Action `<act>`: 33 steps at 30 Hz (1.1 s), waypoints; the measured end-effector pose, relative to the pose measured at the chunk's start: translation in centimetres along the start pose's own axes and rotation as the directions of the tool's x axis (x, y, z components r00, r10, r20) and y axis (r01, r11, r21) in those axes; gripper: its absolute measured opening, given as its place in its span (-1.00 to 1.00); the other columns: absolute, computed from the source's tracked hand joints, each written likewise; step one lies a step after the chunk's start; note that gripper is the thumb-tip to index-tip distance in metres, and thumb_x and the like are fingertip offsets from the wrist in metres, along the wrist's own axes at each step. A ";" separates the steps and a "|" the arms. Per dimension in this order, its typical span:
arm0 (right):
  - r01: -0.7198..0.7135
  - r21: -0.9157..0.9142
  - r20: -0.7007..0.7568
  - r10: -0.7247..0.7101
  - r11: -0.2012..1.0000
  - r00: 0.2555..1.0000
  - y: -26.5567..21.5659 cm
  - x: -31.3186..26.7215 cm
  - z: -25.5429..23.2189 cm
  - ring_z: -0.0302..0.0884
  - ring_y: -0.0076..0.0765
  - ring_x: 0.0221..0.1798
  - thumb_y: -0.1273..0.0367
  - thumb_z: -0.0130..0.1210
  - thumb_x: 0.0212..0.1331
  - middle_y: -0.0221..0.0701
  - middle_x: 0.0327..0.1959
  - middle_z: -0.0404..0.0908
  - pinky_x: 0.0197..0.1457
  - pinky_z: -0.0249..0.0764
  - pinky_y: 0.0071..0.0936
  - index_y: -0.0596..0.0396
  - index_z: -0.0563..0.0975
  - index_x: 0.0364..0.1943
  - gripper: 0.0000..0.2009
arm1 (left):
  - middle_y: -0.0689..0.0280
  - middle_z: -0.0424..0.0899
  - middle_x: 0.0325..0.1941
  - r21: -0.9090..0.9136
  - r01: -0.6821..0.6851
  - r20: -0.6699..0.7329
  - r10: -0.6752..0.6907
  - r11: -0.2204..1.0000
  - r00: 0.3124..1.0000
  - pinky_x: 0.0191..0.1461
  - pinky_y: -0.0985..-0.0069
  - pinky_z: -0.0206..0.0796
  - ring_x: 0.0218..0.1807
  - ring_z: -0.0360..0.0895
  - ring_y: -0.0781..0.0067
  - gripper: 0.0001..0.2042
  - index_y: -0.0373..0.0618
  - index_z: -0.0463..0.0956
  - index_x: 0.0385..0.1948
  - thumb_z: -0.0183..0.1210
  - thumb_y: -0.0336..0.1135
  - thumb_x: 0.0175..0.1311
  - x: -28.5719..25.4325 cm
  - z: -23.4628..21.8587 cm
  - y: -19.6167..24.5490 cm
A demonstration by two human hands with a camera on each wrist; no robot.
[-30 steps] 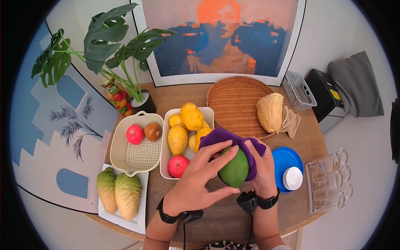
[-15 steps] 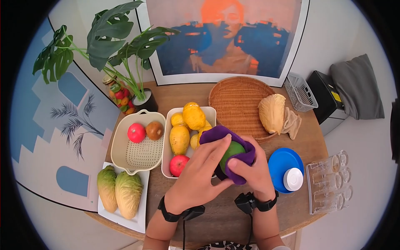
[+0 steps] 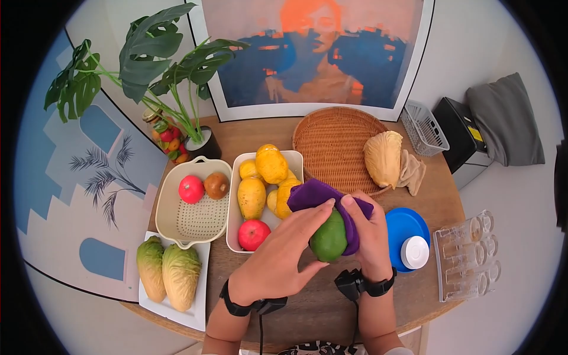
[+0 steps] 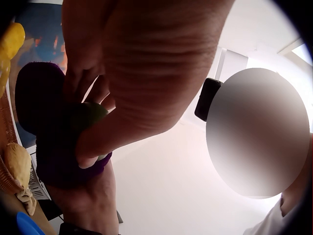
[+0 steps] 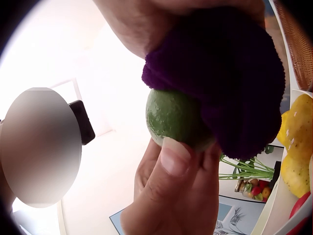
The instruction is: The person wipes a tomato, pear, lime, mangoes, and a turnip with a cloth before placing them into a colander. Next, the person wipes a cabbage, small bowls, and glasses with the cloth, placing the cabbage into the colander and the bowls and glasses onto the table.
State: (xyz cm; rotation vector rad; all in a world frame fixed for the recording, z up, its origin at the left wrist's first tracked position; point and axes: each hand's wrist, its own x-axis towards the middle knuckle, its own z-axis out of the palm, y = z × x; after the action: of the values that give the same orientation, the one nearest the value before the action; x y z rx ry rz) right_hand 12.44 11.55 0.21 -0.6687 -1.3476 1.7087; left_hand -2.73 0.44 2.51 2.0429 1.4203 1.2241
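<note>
A glossy green mango (image 3: 329, 238) is held between both hands above the front of the table. My left hand (image 3: 273, 253) grips it from the left, with the thumb at its lower end and the fingers over its upper side. On the other side, my right hand (image 3: 373, 244) holds a purple cloth (image 3: 319, 195) wrapped over the mango's right and upper part. The right wrist view shows the mango (image 5: 171, 116) poking out below the cloth (image 5: 230, 73), the left thumb pressed against it. In the left wrist view, the cloth (image 4: 41, 98) hides most of the fruit.
A white bin (image 3: 234, 222) of yellow fruit and a red one stands left of the hands. Beyond are a cream colander (image 3: 198, 228), cabbages (image 3: 181, 278) on a white plate, and a wicker tray (image 3: 334, 145). Right are a blue plate (image 3: 402, 222), white lid (image 3: 415, 252) and glass mugs (image 3: 470, 254).
The right thumb and cloth moved down over the mango, then back up, leaving more green showing again. The left hand stays around the fruit.
</note>
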 end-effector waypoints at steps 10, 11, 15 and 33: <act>0.076 -0.234 0.304 -0.001 0.969 0.953 -0.7 -0.8 1.0 0.38 -0.51 0.11 0.29 0.54 -0.17 -0.37 0.07 0.44 0.16 0.37 -0.49 0.16 0.30 0.24 -0.17 | 0.08 0.35 0.34 0.029 0.003 -0.096 -0.001 1.000 0.995 0.37 0.28 0.23 0.36 0.32 0.07 -0.19 -0.13 0.26 0.34 0.40 -0.49 -0.09 -0.3 -0.8 -1.0; 0.103 -0.241 0.307 -0.025 0.965 0.951 -0.7 -0.9 0.9 0.39 -0.51 0.10 0.29 0.52 -0.15 -0.37 0.05 0.45 0.15 0.38 -0.49 0.17 0.31 0.22 -0.20 | 0.10 0.37 0.31 0.056 -0.001 -0.099 0.006 0.998 0.995 0.34 0.30 0.27 0.33 0.36 0.08 -0.21 -0.13 0.28 0.33 0.40 -0.50 -0.09 -0.3 -0.9 -1.1; 0.125 -0.210 0.258 -0.069 0.970 0.964 -0.8 -0.9 1.0 0.45 -0.53 0.01 0.30 0.47 -0.09 -0.39 -0.04 0.51 0.08 0.42 -0.50 0.17 0.40 0.11 -0.35 | 0.10 0.37 0.29 0.101 -0.009 -0.091 0.018 0.995 0.996 0.32 0.27 0.26 0.27 0.38 0.07 -0.21 -0.14 0.30 0.32 0.40 -0.50 -0.10 -0.1 -0.8 -0.4; -0.042 0.088 0.127 0.031 0.995 0.991 -0.4 -0.8 1.2 0.42 -0.72 -0.24 0.19 0.10 0.34 -0.54 -0.30 0.55 -0.17 0.37 -0.69 0.15 0.53 -0.14 -0.72 | 0.15 0.36 0.29 0.091 -0.087 -0.074 0.094 0.992 0.993 0.33 0.18 0.17 0.25 0.29 0.01 -0.21 -0.18 0.31 0.29 0.44 -0.35 -0.12 0.3 -0.3 -0.8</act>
State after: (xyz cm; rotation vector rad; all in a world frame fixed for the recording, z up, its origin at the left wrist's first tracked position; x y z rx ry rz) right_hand 11.99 10.28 0.83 -0.5453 -1.3417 1.8555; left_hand -3.37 0.97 2.22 2.1619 1.4545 1.3138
